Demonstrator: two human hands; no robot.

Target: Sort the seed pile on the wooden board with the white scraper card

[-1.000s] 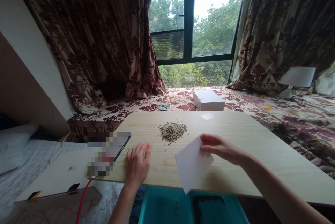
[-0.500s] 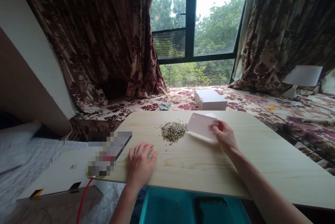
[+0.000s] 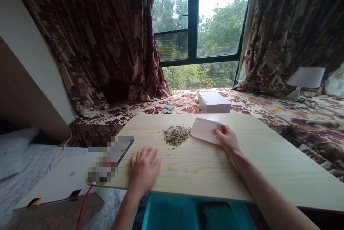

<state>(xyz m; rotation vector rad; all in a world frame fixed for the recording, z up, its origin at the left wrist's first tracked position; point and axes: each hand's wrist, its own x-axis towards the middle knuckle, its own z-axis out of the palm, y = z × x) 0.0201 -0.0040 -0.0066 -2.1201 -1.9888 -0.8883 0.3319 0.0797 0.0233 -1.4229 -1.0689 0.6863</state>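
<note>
A small heap of greenish-brown seeds or crumbs [image 3: 176, 135] lies on a light wooden tabletop [image 3: 215, 165]. My right hand [image 3: 228, 139] pinches a white plastic card [image 3: 205, 130] held low over the table, its left edge almost at the right side of the heap. My left hand [image 3: 143, 167] lies flat on the tabletop near the front edge, fingers spread, below and left of the heap, holding nothing.
A dark flat device [image 3: 118, 149] lies at the table's left end. A teal bin [image 3: 196, 214] sits under the front edge. Behind the table are a white box [image 3: 213, 101], a small grey item [image 3: 168, 109], a white lamp [image 3: 305, 79], floral curtains and a window.
My right hand has carried the white card from near the front edge up to the right side of the heap. My left hand has stayed flat on the table.
</note>
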